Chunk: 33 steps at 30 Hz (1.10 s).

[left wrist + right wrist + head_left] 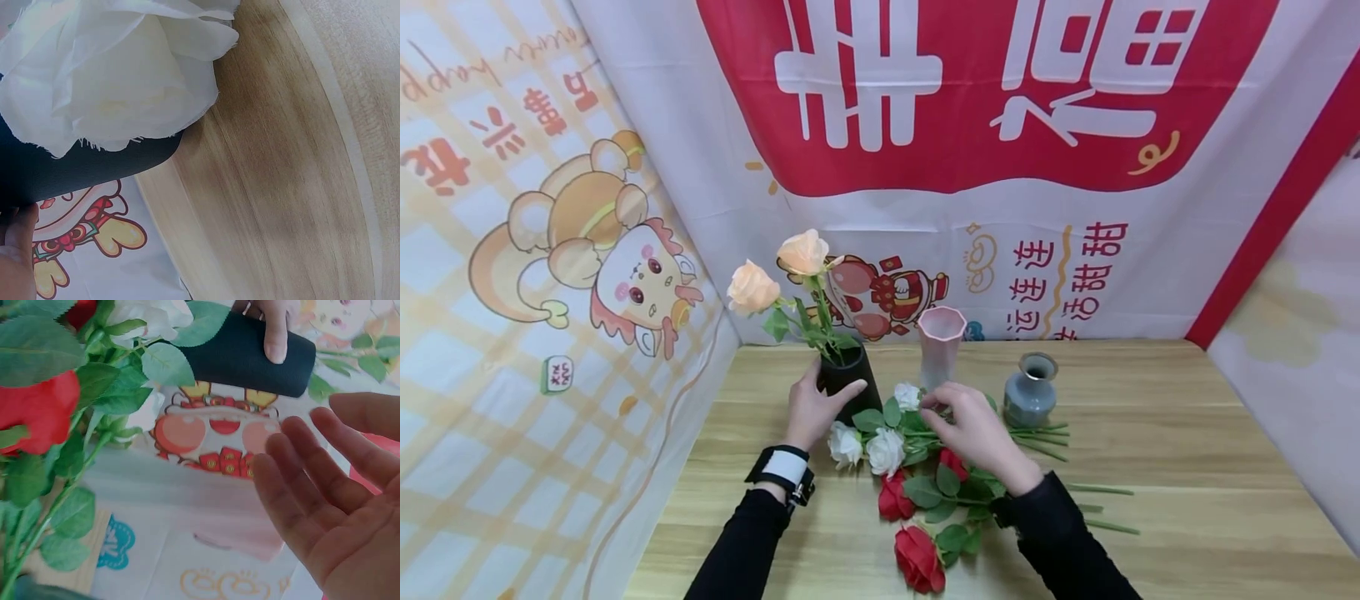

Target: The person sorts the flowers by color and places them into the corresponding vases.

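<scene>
My left hand (811, 410) grips a black vase (859, 390), thumb on one side and fingers on the other. The vase leans slightly and holds two peach roses (752, 287) on leafy stems. In the right wrist view the left thumb (275, 340) presses on the vase's side near the rim. Over the white roses (886, 452) hovers my right hand (976, 427), its fingers loosely bent and nothing between them. A white rose (119, 75) covers part of the vase in the left wrist view.
Red roses (919, 560) lie in front of the white ones, stems (1108, 525) pointing right. Behind the right hand stands a pink vase (942, 342). A small grey-blue vase (1031, 396) is to its right. Printed cloth walls (1075, 283) border the wooden table (1187, 467).
</scene>
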Each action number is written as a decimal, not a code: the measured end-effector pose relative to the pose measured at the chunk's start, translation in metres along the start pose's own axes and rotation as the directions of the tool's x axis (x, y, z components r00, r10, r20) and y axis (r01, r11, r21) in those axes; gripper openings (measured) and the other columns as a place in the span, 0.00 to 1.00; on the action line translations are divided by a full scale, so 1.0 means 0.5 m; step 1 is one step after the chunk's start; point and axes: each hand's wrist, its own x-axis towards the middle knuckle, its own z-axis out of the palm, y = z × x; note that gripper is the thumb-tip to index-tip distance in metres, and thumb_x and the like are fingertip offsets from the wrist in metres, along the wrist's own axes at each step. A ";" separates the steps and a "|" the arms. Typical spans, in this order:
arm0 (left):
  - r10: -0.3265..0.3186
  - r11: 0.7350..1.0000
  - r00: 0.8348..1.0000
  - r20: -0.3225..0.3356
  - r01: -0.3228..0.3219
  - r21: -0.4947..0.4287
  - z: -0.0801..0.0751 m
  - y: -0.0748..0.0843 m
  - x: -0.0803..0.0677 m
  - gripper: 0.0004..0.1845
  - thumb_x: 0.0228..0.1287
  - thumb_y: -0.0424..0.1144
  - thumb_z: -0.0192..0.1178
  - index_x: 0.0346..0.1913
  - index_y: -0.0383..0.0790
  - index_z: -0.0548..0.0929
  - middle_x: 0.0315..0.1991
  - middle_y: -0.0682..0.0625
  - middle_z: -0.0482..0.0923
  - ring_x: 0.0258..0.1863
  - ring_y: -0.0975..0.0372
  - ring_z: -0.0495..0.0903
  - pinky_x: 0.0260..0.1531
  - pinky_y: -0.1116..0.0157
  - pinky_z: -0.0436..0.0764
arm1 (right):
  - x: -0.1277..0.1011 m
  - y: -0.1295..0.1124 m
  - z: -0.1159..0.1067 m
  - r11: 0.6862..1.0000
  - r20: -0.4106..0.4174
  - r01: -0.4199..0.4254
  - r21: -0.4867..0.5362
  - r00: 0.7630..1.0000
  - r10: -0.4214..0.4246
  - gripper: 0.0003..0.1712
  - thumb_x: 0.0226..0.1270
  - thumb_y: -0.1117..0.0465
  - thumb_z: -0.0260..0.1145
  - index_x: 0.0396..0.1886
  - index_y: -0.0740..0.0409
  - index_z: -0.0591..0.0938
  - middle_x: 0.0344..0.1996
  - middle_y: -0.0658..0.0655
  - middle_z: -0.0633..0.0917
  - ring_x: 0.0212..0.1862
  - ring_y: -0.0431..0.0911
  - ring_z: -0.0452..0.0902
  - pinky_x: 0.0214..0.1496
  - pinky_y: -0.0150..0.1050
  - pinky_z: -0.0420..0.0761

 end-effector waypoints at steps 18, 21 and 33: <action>0.007 0.999 1.000 -0.024 -0.006 0.036 0.007 -0.006 0.003 0.43 0.48 0.67 0.71 0.66 0.53 0.73 0.60 0.47 0.76 0.59 0.57 0.74 0.55 0.56 0.74 | -0.089 0.046 -0.076 0.995 -0.061 -0.048 -0.092 0.997 0.042 0.05 0.64 0.67 0.70 0.37 0.52 0.87 0.34 0.46 0.83 0.36 0.38 0.78 0.37 0.43 0.81; 0.003 0.999 1.000 -0.023 -0.002 0.038 0.008 -0.006 0.003 0.44 0.47 0.68 0.70 0.66 0.53 0.72 0.60 0.47 0.76 0.60 0.57 0.74 0.55 0.56 0.74 | -0.095 0.046 -0.084 0.994 -0.066 -0.050 -0.098 0.997 0.044 0.05 0.65 0.66 0.70 0.37 0.51 0.86 0.35 0.46 0.83 0.36 0.37 0.78 0.37 0.43 0.81; 0.009 1.000 1.000 -0.006 -0.009 0.010 0.006 -0.006 0.003 0.42 0.49 0.66 0.70 0.67 0.55 0.71 0.61 0.48 0.75 0.61 0.58 0.73 0.56 0.56 0.74 | -0.157 0.076 -0.084 0.980 0.031 -0.135 -0.145 0.990 0.141 0.07 0.63 0.66 0.71 0.36 0.49 0.85 0.35 0.43 0.81 0.38 0.37 0.78 0.37 0.38 0.81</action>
